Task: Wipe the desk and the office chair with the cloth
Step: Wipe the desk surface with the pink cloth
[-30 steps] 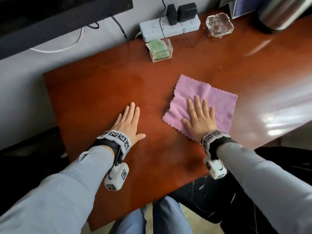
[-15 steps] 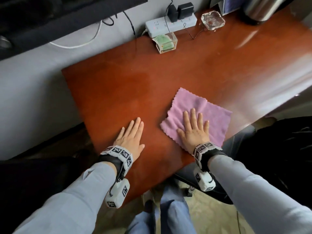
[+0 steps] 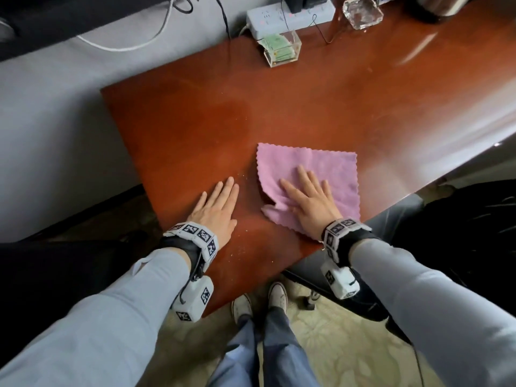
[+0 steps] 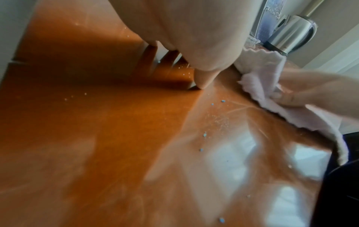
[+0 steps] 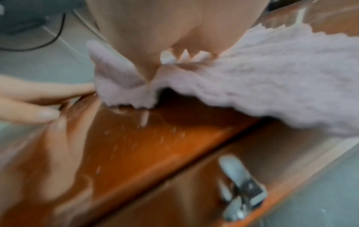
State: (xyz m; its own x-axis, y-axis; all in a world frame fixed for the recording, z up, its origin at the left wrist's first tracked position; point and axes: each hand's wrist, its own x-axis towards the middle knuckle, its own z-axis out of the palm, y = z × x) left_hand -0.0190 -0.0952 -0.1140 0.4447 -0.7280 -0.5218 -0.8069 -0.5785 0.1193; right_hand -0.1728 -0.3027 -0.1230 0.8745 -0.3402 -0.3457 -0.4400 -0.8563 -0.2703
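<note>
A pink cloth (image 3: 329,169) lies spread on the reddish-brown desk (image 3: 307,101), near its front edge. My right hand (image 3: 310,196) presses flat on the cloth with straight, spread fingers. In the right wrist view the cloth (image 5: 272,95) bunches under the palm at the desk's edge. My left hand (image 3: 217,205) rests flat on the bare wood just left of the cloth, fingers straight. Small crumbs (image 4: 205,135) dot the desk (image 4: 97,138) in the left wrist view, where the cloth (image 4: 262,79) shows at the right. A black office chair (image 3: 460,219) stands at the right, below the desk's edge.
At the back of the desk stand a clear box with green cards (image 3: 282,48), a white power strip (image 3: 290,15), a glass ashtray (image 3: 361,12) and a steel kettle (image 4: 291,33). Grey wall lies to the left. My shoes (image 3: 276,297) and patterned floor show below.
The right hand has dragged the cloth back toward the desk's front edge and slightly left. The left hand has slid back with it. The camera has pulled back.
</note>
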